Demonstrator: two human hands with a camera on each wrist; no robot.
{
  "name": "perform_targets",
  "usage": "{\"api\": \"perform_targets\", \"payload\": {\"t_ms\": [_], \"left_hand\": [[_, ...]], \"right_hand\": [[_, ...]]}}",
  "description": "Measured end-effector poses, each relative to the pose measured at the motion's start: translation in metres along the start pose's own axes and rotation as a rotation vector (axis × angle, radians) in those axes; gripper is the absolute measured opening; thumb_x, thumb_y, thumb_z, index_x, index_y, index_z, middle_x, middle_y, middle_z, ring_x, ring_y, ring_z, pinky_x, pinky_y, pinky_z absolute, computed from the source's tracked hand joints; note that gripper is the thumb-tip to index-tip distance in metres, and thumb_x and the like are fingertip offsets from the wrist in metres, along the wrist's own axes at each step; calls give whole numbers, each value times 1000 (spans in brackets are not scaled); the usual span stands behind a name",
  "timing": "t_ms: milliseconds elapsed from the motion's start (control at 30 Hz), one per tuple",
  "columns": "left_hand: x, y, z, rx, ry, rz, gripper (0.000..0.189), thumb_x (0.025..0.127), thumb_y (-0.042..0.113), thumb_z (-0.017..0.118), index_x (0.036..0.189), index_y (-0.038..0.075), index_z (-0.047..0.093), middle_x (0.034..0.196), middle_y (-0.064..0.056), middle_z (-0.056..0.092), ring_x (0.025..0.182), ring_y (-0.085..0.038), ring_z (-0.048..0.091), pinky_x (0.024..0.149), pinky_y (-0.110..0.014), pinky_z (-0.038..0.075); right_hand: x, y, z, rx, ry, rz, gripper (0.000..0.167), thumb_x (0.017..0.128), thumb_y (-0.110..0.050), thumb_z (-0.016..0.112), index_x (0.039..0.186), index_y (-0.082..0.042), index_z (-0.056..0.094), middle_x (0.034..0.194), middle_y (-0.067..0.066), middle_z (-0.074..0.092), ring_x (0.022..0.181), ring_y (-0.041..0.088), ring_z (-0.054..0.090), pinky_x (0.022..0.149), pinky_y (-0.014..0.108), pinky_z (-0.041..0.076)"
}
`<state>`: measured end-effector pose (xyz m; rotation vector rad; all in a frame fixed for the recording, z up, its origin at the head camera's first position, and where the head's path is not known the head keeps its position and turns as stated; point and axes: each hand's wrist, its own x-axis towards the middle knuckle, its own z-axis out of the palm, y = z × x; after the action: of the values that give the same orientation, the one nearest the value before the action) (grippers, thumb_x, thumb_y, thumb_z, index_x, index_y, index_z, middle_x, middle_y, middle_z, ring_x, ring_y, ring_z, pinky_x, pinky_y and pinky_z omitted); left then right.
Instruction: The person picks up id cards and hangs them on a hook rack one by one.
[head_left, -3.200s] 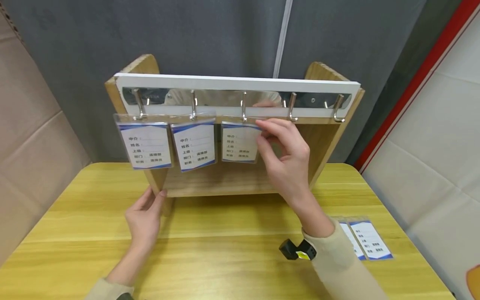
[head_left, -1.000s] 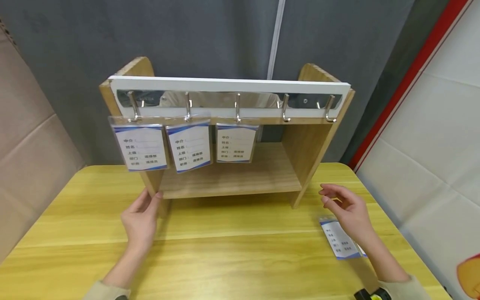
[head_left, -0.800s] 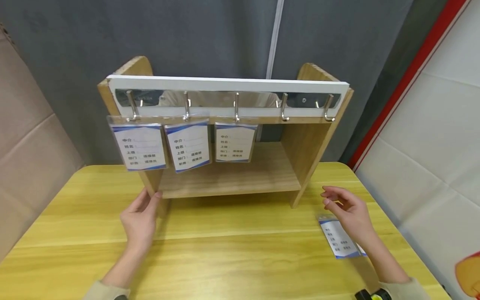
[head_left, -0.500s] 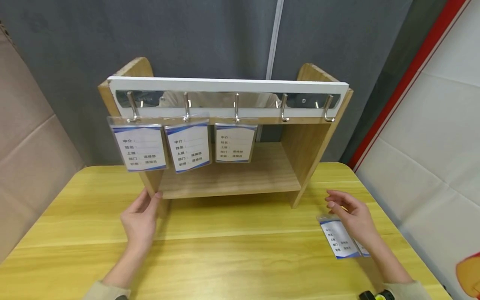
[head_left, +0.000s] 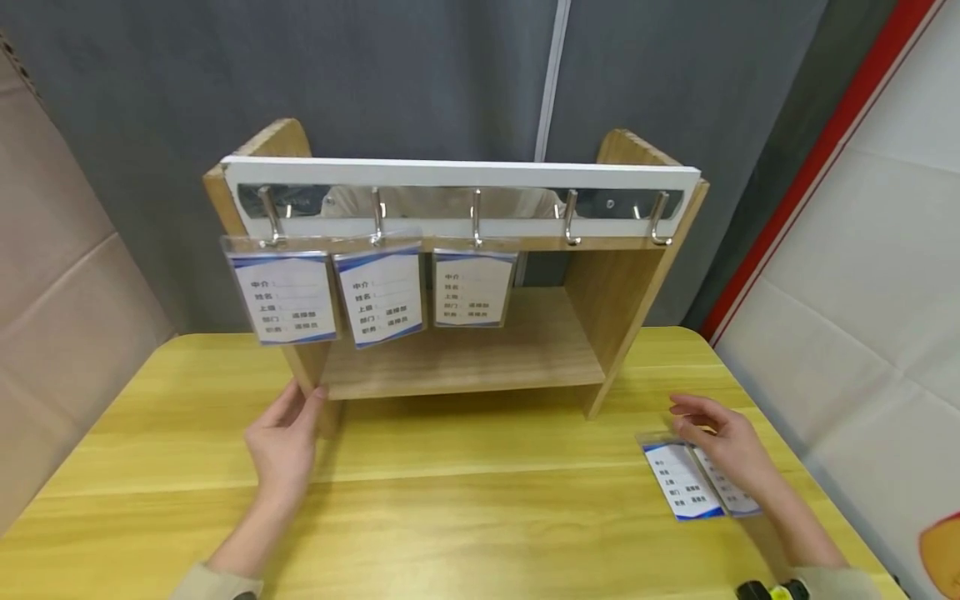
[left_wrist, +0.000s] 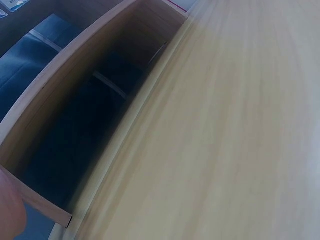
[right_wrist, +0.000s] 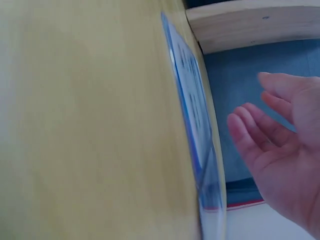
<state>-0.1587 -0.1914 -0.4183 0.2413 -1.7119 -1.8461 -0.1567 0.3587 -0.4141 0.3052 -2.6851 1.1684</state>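
A small wooden shelf (head_left: pixel 465 367) carries a white hook rack (head_left: pixel 450 173) with several metal hooks. From the three leftmost hooks hang a left badge (head_left: pixel 288 298), a middle badge (head_left: pixel 381 296) and a third badge (head_left: pixel 472 289), all in clear sleeves. Down at the shelf's left side panel, my left hand (head_left: pixel 283 442) grips the lower edge between thumb and fingers. My right hand (head_left: pixel 723 446) hovers over two badges on the table, fingers loosely bent and holding nothing. One badge (head_left: pixel 682 483) lies uncovered; the other badge (head_left: pixel 726 483) is partly hidden beneath the hand.
The yellow wood-grain table (head_left: pixel 465 517) spreads in front of the shelf. Behind stands a grey partition (head_left: pixel 420 75). Pale padded walls rise at the left (head_left: pixel 67 275) and right (head_left: pixel 862 317). The two rightmost hooks (head_left: pixel 572 217) hold no badge.
My right hand has left the third hanging badge and come down to the right, over the badges on the table. Lately it drifts slightly lower and rightward. My left hand stays on the shelf.
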Motion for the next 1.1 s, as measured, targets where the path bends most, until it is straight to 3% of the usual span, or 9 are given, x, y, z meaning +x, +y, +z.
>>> {"api": "perform_targets", "payload": {"t_ms": [133,333,800,1100], "left_hand": [[1,0,1,-4,1,6,39,93,3,75,130,0,65,129,-24,61,98,3,70,88,-19,58],[1,0,2,-17,8,10,39,92,1,75,129,-1,65,128,-22,62,97,3,70,88,-19,58],[1,3,1,-63,10,14,39,91,-3,75,128,-2,65,125,-19,63,97,1,71,88,-19,58],[0,2,2,-38,12,13,38,92,-2,75,129,0,66,125,-17,65,96,1,71,87,-19,59]], "right_hand": [[1,2,-5,-69,-88,37,47,93,-2,75,136,6,59,124,25,67,94,7,65,78,13,57],[4,6,-10,-137,-188,98,57,85,-11,85,135,3,61,125,19,69,98,23,65,76,20,58],[6,12,-9,-143,-246,116,58,83,-14,87,132,4,63,121,15,70,95,19,61,77,21,57],[6,17,-8,-136,-259,132,55,83,-11,86,131,4,64,120,13,70,92,16,58,74,19,55]]}}
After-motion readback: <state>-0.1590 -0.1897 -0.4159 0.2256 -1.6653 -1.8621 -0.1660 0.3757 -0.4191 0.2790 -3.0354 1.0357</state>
